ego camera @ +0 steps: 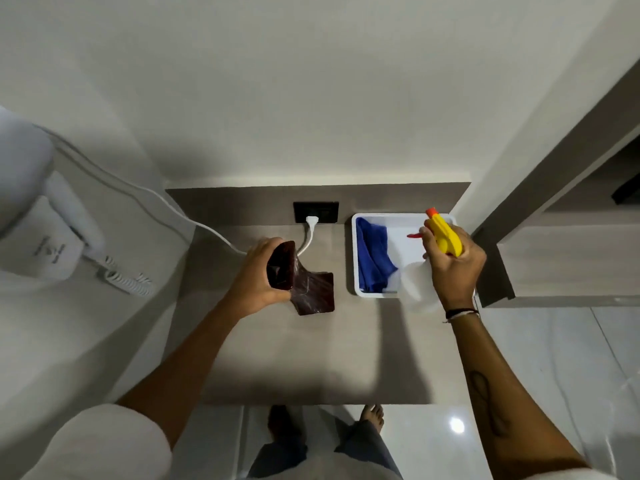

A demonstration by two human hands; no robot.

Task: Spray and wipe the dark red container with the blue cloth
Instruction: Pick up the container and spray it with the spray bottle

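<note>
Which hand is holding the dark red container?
The left hand grips the dark red container, lifted and tilted above the counter. The right hand holds the spray bottle with the yellow head instead.

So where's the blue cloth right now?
The blue cloth lies in the left part of the white tray on the counter's right side, just left of the spray bottle, untouched by both hands.

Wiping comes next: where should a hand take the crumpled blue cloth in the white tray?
Pinch the raised fold of the crumpled blue cloth from straight above. It lies bunched against the left wall of the white tray, whose rim blocks any sideways approach.
</note>
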